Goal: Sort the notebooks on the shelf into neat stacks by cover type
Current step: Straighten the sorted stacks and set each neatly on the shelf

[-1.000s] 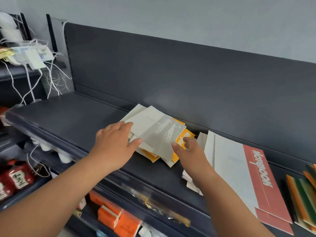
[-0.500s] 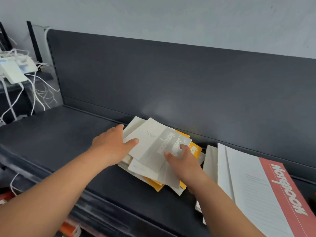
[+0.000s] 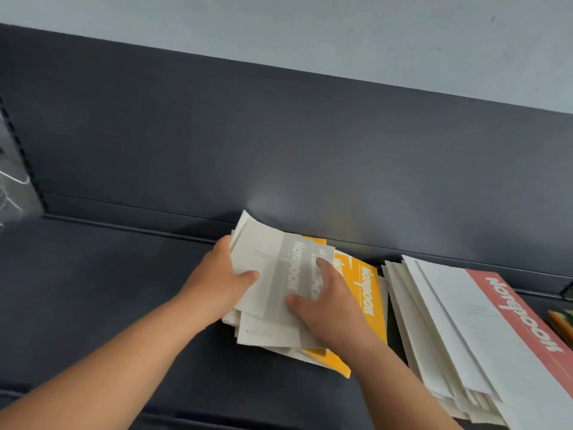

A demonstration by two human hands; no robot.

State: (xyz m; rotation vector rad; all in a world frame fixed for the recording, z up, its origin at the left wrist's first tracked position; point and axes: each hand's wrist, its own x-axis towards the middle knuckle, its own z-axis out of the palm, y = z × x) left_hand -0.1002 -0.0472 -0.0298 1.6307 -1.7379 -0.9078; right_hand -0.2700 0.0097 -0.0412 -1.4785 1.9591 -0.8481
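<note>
A loose pile of small grey notebooks (image 3: 273, 268) is lying on the dark shelf (image 3: 108, 290), close against the back panel (image 3: 279, 135), with yellow notebooks (image 3: 367, 293) fanning out beneath it. The left hand (image 3: 217, 283) is gripping the pile's left edge, thumb on the top cover and fingers tucked behind. The right hand (image 3: 328, 305) is lying over the pile with fingers and thumb fairly straight, pressing on the top cover. Just to the right, a taller stack of large notebooks (image 3: 449, 330) is sitting, its top cover carrying a red band.
</note>
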